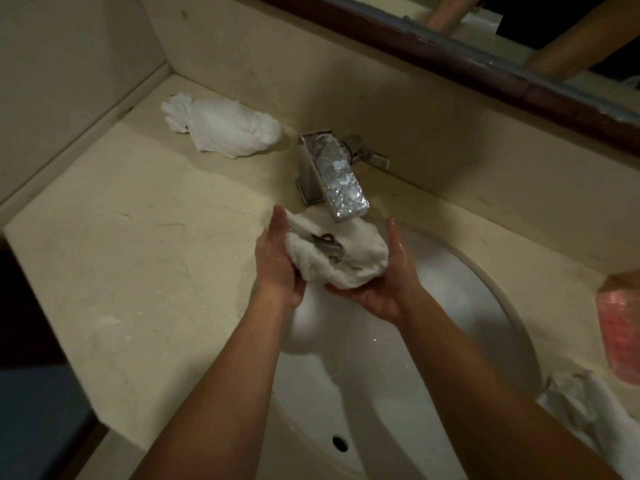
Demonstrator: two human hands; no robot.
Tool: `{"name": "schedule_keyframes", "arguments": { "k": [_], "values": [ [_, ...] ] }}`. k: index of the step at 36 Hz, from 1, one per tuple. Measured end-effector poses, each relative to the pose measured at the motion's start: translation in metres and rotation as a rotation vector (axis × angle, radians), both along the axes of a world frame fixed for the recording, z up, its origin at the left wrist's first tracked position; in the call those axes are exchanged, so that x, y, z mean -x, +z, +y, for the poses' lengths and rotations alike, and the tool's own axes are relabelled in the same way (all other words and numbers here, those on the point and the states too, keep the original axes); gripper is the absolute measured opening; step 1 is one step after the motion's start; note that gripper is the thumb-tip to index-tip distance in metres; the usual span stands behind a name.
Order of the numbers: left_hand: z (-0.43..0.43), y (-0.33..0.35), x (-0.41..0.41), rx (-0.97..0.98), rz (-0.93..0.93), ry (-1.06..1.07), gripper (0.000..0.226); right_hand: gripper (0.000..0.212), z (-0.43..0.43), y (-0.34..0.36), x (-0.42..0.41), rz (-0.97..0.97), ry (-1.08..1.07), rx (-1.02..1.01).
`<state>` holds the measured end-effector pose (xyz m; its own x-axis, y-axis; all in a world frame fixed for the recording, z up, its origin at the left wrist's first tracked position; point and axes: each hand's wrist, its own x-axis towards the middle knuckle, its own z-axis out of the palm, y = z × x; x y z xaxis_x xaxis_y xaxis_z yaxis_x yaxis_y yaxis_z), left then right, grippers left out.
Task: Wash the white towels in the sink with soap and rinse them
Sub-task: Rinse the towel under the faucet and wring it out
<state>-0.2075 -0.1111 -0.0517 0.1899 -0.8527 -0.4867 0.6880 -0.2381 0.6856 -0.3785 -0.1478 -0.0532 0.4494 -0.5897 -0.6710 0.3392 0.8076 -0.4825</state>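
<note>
A wet, bunched white towel is held over the white sink, right under the spout of the chrome faucet. My left hand presses its left side with the palm turned inward. My right hand cups it from below and from the right. Water runs along the faucet's open top. A second white towel lies crumpled on the counter at the back left. A third white cloth lies on the counter at the right edge of the sink.
The beige stone counter surrounds the sink, with a backsplash and a wood-framed mirror behind. A pink container stands at the right edge. The faucet's lever points right. The counter's front edge drops off at the left.
</note>
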Motion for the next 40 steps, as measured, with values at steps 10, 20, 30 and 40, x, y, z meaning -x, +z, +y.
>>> {"name": "schedule_keyframes", "arguments": {
  "k": [10,20,30,40],
  "values": [
    [0.007,0.011,-0.004,-0.056,-0.045,0.247,0.123,0.076,-0.012,0.006,-0.043,-0.100,0.034,-0.019],
    [0.006,0.009,-0.007,-0.075,0.000,0.228,0.108,0.085,-0.015,0.002,-0.029,-0.218,0.020,-0.012],
    [-0.004,0.007,0.036,-0.287,0.052,0.025,0.114,0.027,-0.006,-0.001,0.022,-0.019,-0.122,0.239],
    [-0.021,0.015,0.043,-0.127,0.098,0.081,0.078,0.049,0.001,0.004,0.031,0.115,-0.175,0.294]
  ]
}}
